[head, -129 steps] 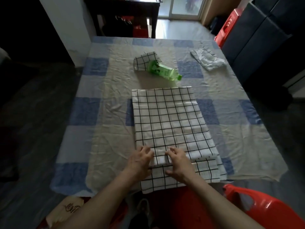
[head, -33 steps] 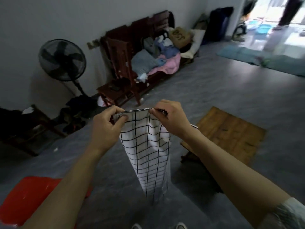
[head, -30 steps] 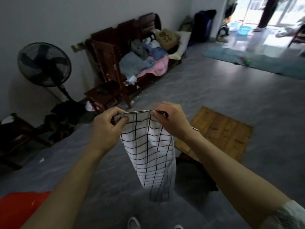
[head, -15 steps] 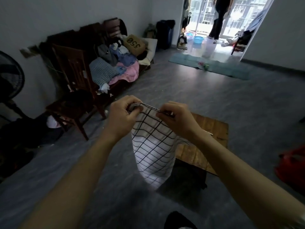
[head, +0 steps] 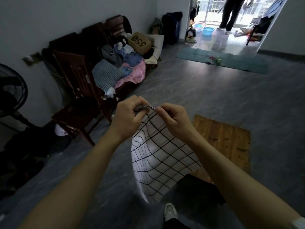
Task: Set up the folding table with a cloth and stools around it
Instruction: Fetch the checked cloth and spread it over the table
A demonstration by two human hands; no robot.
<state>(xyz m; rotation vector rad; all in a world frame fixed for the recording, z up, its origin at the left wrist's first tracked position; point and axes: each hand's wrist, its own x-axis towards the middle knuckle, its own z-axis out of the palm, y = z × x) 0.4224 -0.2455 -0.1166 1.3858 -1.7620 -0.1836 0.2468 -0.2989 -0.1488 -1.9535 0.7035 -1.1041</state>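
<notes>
Cloth-laying step: holding cloth (head: 158, 159) up near table (head: 227, 141) near edge, top hem pinched by left hand (head: 130, 116) and right hand (head: 173, 120); next probably shaking open, spreading over top.

Both hands are raised in front of the person, the left hand (head: 127, 116) and the right hand (head: 173, 119) close together, each pinching the top edge of a white cloth (head: 158, 161) with a black grid that hangs down between the forearms. To the right, just beyond the cloth, a low wooden table (head: 226, 142) stands on the grey floor (head: 214, 93). Along the far left wall are a dark wooden bench (head: 92, 52) piled with clothes (head: 120, 70), a chair (head: 77, 96) and a fan (head: 11, 91).
</notes>
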